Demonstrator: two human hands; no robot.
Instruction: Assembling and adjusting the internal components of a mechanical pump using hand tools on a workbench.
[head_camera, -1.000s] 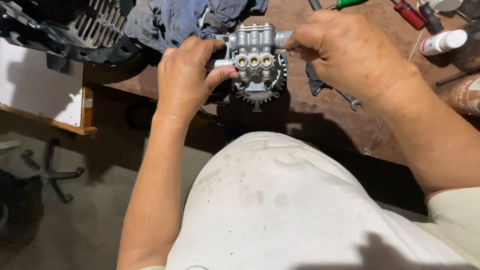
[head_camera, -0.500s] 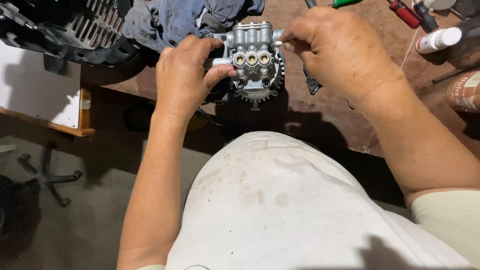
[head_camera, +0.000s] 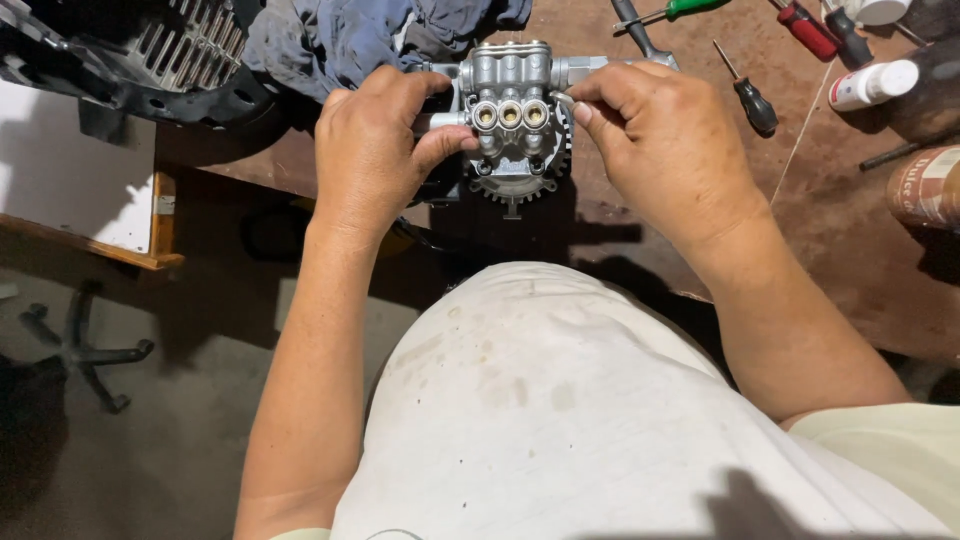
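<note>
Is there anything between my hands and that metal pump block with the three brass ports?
Nothing visible. The left hand already grips the metal pump block from its left side, and the right hand has its fingertips at the block's right edge. The blue rag and screwdrivers lie behind and to the sides.

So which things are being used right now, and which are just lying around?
In use:
- left hand
- right hand
- grey metal pump block, held between them

Lying about:
- blue rag
- black-handled screwdriver
- red-handled screwdriver
- green-handled screwdriver
- white bottle
- finned black engine part
</note>
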